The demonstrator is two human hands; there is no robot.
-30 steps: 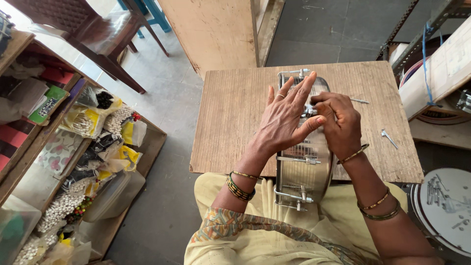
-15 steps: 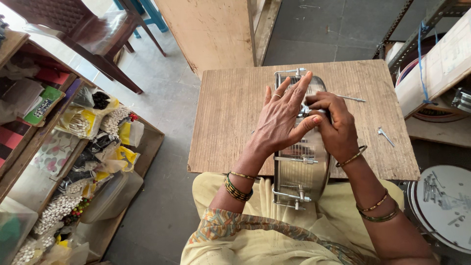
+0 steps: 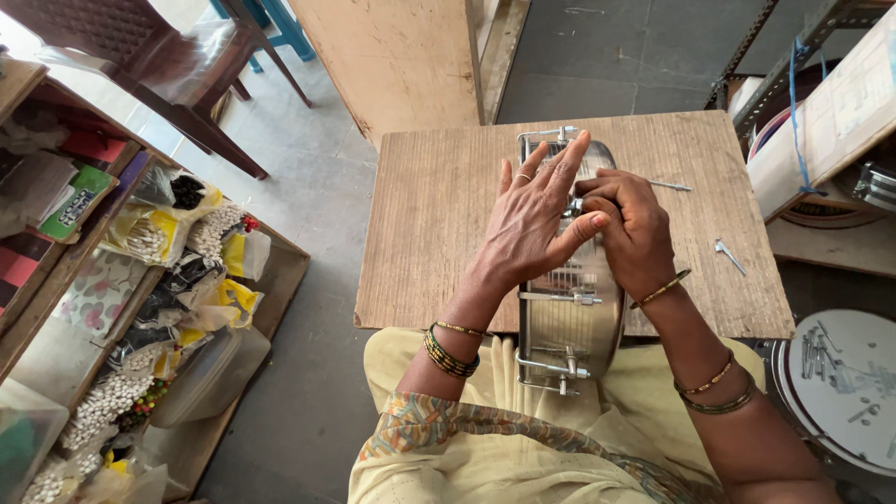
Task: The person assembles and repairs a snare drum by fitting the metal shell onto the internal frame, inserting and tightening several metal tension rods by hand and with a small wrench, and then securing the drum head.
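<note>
Workshop floor of grey concrete; a bare plywood bench (image 3: 429, 233) sits in front of the seated person, grain running lengthwise, edges rough.

Grip: right hand (image 3: 633, 233) curled, fingers closed on a small metal fitting at the drum shell's (image 3: 571, 322) upper side — the fitting itself is hidden, so what is pinched cannot be told. Left hand (image 3: 534, 219) flat and spread, fingers apart, palm pressing on the shell, holding nothing.

The shell lies on its side, part on the bench, part over the lap. Polished steel, round, with thin tension rods and hook brackets along the wall.

Progress, as judged: several rods already seated on the near side; the fitting under the right hand looks to be in hand, not finished.

Outward — a loose rod (image 3: 667, 186) and a small key (image 3: 729, 255) on the bench. White round tray (image 3: 840, 411) of metal pins at right. Shelf of bagged beads (image 3: 121, 392) at left.
</note>
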